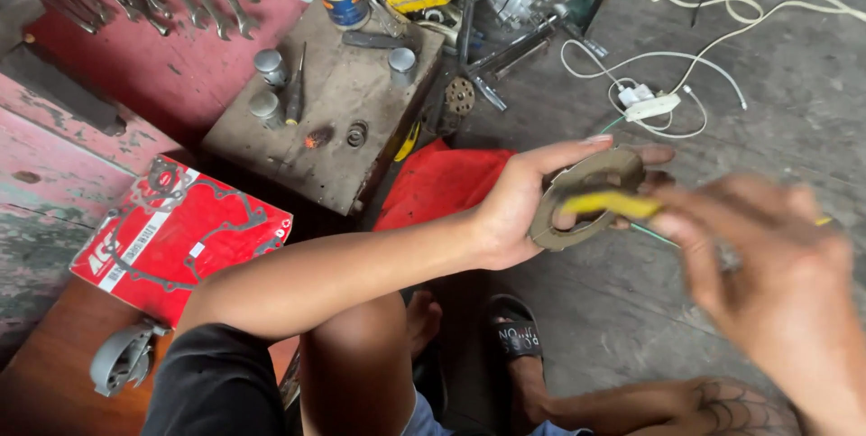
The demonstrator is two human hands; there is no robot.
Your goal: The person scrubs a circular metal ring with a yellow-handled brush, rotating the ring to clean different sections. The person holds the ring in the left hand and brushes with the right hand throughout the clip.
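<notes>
Head view: the left hand (523,206) holds a flat brownish ring (586,197) up over the floor (631,310), thumb and fingers clamped on its left rim. The right hand (776,265), blurred, is closed on a yellow tool (613,204) whose tip lies across the ring's opening. To do this well I judge the ring should be kept level and still, the tool worked lightly along the face. The ring sits left of the right grip, touching only the tool
</notes>
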